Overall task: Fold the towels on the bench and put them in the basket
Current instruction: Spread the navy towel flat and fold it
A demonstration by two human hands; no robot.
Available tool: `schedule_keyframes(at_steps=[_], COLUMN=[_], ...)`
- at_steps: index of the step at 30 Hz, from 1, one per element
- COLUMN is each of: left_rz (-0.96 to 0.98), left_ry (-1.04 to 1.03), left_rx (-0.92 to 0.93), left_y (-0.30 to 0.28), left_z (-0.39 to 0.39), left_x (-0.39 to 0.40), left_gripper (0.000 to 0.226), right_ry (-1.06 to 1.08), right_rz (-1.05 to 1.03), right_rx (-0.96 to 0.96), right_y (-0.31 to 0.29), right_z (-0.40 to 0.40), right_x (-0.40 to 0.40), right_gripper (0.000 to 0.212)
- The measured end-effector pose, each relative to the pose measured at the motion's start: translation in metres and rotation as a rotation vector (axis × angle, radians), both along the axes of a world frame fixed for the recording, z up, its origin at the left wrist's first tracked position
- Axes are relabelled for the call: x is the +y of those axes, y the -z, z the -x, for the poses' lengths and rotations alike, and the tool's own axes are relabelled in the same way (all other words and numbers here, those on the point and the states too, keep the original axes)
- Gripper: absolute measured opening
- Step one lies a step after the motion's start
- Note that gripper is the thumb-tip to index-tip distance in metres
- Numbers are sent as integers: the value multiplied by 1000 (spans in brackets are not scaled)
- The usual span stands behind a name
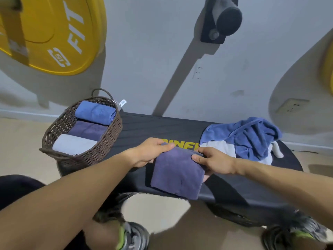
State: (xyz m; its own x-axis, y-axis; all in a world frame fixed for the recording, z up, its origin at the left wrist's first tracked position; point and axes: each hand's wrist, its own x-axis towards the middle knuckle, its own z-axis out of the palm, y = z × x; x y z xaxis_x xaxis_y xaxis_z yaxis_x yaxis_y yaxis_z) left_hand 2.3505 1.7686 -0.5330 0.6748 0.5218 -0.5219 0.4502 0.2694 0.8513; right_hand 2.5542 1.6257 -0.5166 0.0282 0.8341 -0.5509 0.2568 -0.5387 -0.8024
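A folded purple towel (pixel 177 173) lies on the black bench (pixel 155 127) near its front edge. My left hand (pixel 150 152) pinches the towel's far left corner. My right hand (pixel 214 160) grips its far right edge, thumb on top. A brown wicker basket (pixel 108 139) stands on the bench's left end and holds three rolled towels: a blue one (pixel 95 112) at the back, a purple one (pixel 88 130) in the middle, a white one (pixel 73 144) in front. A crumpled blue towel (pixel 252 136) lies over a white towel (pixel 223 147) on the right end.
A yellow weight plate (pixel 59 33) hangs at upper left by the grey wall, and a padded black bar holder (pixel 225 18) hangs above the bench. My shoes (pixel 131 235) stand on the beige floor below the bench's front edge.
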Motion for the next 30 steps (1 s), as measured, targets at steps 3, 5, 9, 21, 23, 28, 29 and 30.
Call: schedule_keyframes(at_steps=[3,5,9,21,23,28,29,30], left_rz=[307,327,-42,-101,-134,-346,-371,-385], left_ry=[-58,-77,-105,145,118,-87,-92,-95], left_rx=[1,40,138,410,378,398,415,430], left_y=[9,20,45,66,72,82,82,83], left_z=[-1,0,0,-1,0,7,9,10], left_x=[-18,-26,-32,-11,-15,-21,-22,-24], left_gripper=[43,36,35,27,24,20,20,21], right_ry=[64,119,279,438,423,394,398,419], right_rz=[7,23,87,6,-21,10,9,6], right_rx=[71,58,153,-212,-312,-220,-201,-181], right_y=[10,20,42,93,98,92,91,91], right_z=[-4,-2,-1,-2,3,15,18,20], right_x=[-11,-11,-5,3,2,-10,-15,-21], right_gripper=[30,23,32,18,23,47,51,52])
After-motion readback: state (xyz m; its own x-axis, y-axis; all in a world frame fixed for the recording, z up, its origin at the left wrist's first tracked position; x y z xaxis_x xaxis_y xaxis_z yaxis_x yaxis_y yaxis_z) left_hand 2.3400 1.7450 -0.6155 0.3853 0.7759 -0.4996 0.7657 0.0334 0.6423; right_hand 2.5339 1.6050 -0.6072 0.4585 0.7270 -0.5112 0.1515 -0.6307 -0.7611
